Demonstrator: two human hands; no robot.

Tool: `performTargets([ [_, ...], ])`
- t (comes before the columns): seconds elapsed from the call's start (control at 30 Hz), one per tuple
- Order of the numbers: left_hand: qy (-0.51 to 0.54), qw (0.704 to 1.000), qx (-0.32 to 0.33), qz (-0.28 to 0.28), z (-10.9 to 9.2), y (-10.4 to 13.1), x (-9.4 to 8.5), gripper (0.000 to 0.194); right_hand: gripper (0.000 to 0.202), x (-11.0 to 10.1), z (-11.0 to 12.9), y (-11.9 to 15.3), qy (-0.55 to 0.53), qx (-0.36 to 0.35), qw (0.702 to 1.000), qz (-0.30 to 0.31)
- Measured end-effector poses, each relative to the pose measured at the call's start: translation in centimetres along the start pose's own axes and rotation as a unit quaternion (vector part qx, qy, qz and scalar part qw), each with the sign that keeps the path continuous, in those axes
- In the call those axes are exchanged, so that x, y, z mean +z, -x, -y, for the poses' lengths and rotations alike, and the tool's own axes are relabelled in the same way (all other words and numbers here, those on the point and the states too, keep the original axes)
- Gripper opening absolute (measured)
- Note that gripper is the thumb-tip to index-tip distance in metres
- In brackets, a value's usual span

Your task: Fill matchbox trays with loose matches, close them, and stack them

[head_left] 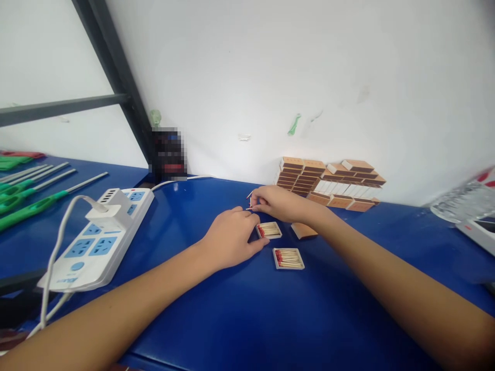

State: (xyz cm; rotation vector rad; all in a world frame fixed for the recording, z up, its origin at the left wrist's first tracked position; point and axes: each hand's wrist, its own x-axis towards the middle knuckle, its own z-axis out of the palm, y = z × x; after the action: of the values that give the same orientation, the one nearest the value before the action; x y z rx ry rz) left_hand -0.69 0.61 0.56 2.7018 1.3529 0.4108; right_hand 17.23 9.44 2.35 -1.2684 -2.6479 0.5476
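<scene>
My left hand curves around the left side of a small matchbox tray full of red-headed matches, its thumb along the near edge and its index finger by the far corner. Just beyond it, my right hand pinches a match between thumb and fingertips. Another match shows beside those fingers, partly hidden. Nearer to me lies a second filled matchbox tray. A brown matchbox sleeve rests under my right forearm.
Against the white wall stand stacked matchboxes and a second stack with white trays showing. A power strip with a plugged-in white cable lies left, near green-handled tools. Clear plastic wrapping sits at the right.
</scene>
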Motion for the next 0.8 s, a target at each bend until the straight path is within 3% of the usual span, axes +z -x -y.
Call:
performTargets([
  [0.17, -0.003, 1.0, 0.001, -0.003, 0.1, 0.1, 0.1, 0.032, 0.012, -0.5, 0.0, 1.0, 0.021, 0.015, 1.0, 0.002],
  [0.3, 0.003, 1.0, 0.002, -0.012, 0.2, 0.1, 0.3, 0.032, 0.014, -1.1, -0.1, 3.7, 0.03, 0.004, 0.998, -0.051],
  [0.5, 0.033, 0.999, 0.0, -0.02, 0.1, 0.1, 0.4, 0.028, 0.011, -1.3, 0.0, 7.4, -0.087, 0.07, 0.991, -0.072],
  [0.67, 0.024, 1.0, -0.004, -0.011, -0.2, 0.1, 0.2, 0.03, 0.039, -0.8, -0.4, 7.2, -0.114, 0.041, 0.989, -0.088],
  [0.8, 0.026, 1.0, -0.014, 0.003, -0.4, 0.1, -0.1, 0.03, 0.021, -0.9, -0.2, 6.2, -0.142, 0.03, 0.98, -0.133],
])
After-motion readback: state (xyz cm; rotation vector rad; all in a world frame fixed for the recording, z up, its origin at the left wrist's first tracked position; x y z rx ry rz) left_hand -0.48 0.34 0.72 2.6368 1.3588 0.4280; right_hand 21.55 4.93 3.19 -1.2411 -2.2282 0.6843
